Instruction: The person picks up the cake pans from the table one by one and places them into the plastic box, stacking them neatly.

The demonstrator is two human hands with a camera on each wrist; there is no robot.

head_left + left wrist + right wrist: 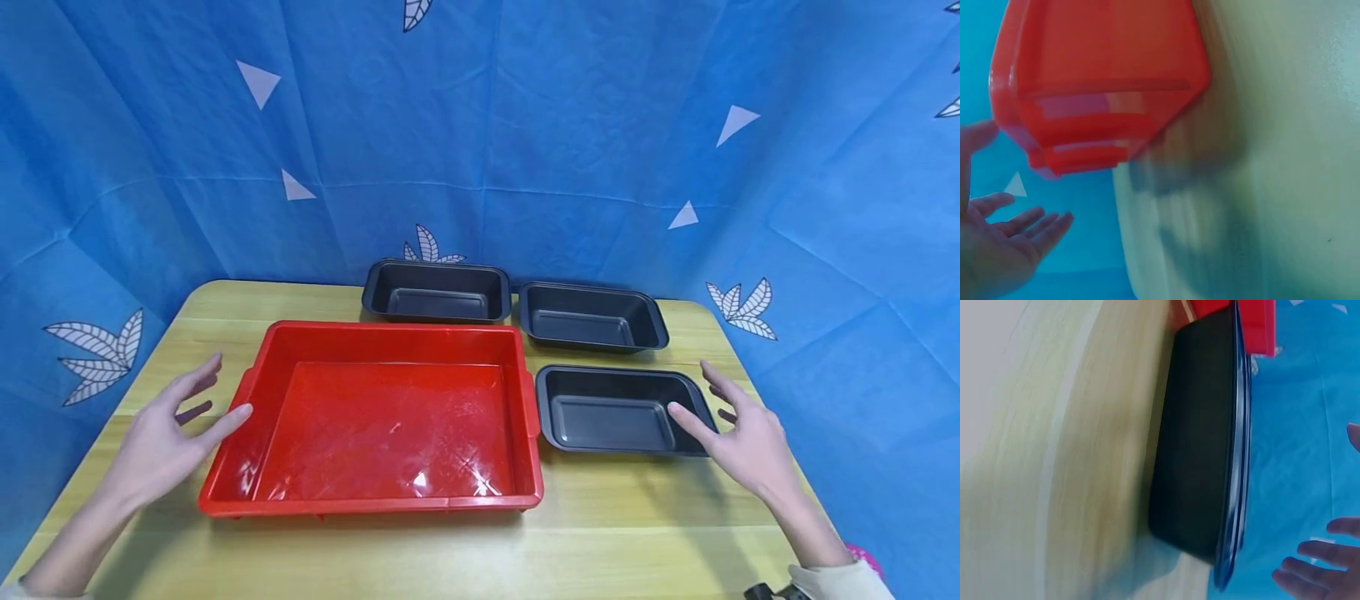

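A large red plastic tray (382,433) lies on the left half of the wooden table, nothing inside it. By its left side hovers my left hand (161,442), fingers spread and thumb near the rim, holding nothing. To the tray's right is a black loaf pan (615,412). My right hand (750,437) is at that pan's right end, fingers apart, the thumb overlapping its rim in the head view; whether it touches I cannot tell. In the right wrist view the fingers (1329,556) stand off from the pan's side (1194,431).
Two more black loaf pans stand at the back, one behind the tray (438,293) and one to its right (592,317). A blue patterned cloth (480,125) hangs behind the table (600,517). Something dark (772,592) sits by the right sleeve.
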